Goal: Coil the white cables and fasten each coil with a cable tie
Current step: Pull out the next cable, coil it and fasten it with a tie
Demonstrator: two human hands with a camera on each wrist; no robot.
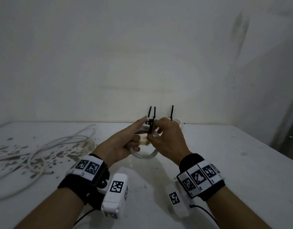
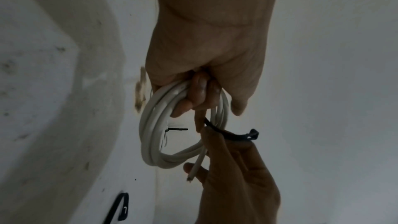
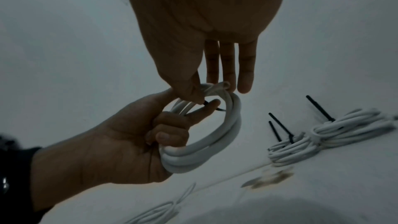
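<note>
Coil of white cable hangs above the table at centre, my left hand clenched round its near side. My right hand pinches a black cable tie at the coil's 12 o'clock. Tied coils lie behind; loose white cable sprawls at 9 o'clock.

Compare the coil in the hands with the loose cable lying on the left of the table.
The held coil is wound into tight stacked loops; the loose cable sprawls in wide, uneven loops. The coil is off the table, gripped by the left hand, while the loose cable lies flat on it. The right hand pinches a black cable tie at the coil; the loose cable has none. Both are white.
</note>
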